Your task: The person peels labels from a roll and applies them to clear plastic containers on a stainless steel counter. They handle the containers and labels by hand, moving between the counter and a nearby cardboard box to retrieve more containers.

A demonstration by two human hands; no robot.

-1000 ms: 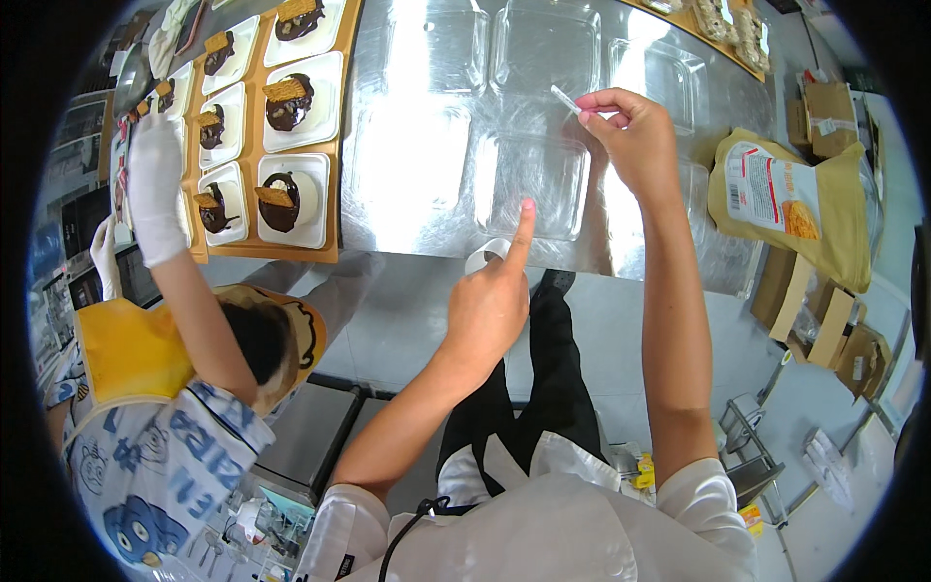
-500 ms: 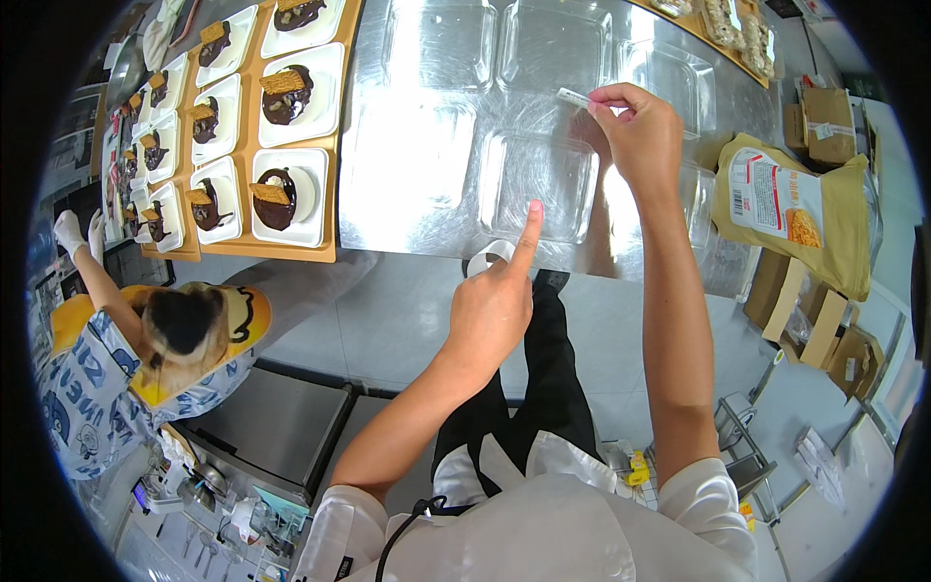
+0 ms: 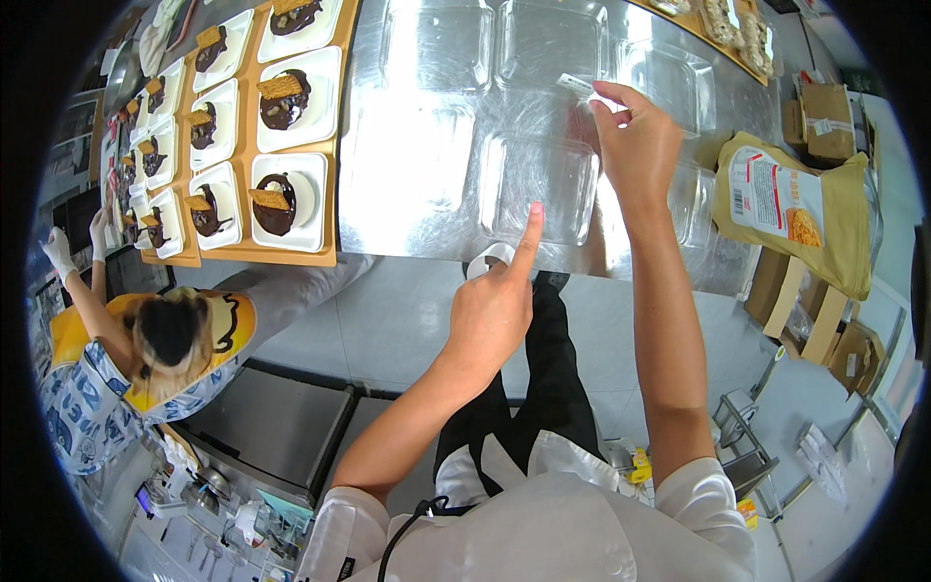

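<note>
My right hand point(image 3: 635, 131) is over the steel table, thumb and index finger pinched at one end of a small white label strip point(image 3: 574, 83). The strip is just above or touching the near edge of a clear plastic lid or tray point(image 3: 553, 44); I cannot tell which. My left hand point(image 3: 493, 315) is in front of the table edge, index finger pointing forward and the other fingers curled. A white roll point(image 3: 490, 258) shows beside that finger and seems held in the curled fingers, which are mostly hidden. Beyond the fingertip lies another clear plastic piece point(image 3: 536, 189).
Several more clear plastic pieces point(image 3: 669, 87) lie on the steel table point(image 3: 388, 228). On the left, wooden trays point(image 3: 335, 194) bear white dishes of chocolate-topped desserts. A gold pouch point(image 3: 795, 213) is at the right edge, above cardboard boxes point(image 3: 781, 296). A gloved co-worker point(image 3: 175, 330) stands at left.
My right hand and the label strip have moved slightly farther from me. My left hand stays nearly still. The co-worker's arms have shifted, and both gloved hands now show farther apart.
</note>
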